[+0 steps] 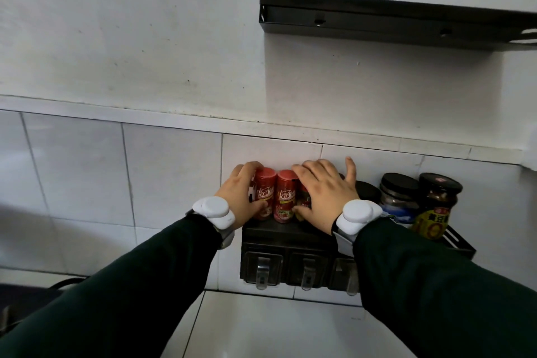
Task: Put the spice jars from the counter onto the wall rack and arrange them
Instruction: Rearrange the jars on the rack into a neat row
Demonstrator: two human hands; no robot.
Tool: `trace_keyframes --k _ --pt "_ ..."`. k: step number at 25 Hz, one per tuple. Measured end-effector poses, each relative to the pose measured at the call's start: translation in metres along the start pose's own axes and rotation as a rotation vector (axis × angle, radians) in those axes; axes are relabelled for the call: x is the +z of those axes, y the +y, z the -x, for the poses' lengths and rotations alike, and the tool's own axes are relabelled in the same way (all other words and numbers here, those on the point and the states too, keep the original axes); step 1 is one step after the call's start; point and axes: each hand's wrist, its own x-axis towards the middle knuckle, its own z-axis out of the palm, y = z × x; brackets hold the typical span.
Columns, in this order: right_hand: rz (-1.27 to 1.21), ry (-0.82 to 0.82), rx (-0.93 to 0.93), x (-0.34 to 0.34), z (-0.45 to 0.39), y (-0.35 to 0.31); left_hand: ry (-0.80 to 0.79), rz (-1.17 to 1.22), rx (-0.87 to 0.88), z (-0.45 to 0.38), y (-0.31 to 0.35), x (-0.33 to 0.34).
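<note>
Jars upright on the wall rack, against the tiles. My left hand grips the outer red spice jar; my right hand wraps a darker jar, second red jar touching between them.

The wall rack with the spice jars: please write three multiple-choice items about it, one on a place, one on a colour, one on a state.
1. Where do the two red jars stand?
A. left end of the rack
B. right end
C. on the counter

2. What colour is the upper shelf?
A. white
B. black
C. red

3. What is the left hand doing?
A. hanging free
B. gripping the leftmost red jar
C. holding a hook

Answers:
1 A: the red jars stand at the left end of the rack.
2 B: the upper shelf is black.
3 B: the left hand wraps the leftmost red jar.
</note>
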Motion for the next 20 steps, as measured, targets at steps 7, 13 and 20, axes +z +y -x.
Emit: trace_keyframes --k 7,13,20 --pt "0.062 0.037 -0.026 0.015 -0.007 -0.012 -0.022 -0.004 0.017 0.003 -0.001 -0.003" --pt "0.066 0.078 0.009 0.021 -0.005 -0.017 -0.029 -0.022 0.012 0.004 -0.004 -0.004" --pt "0.011 0.056 0.060 0.009 0.010 -0.013 -0.008 -0.085 -0.084 0.016 0.008 -0.008"
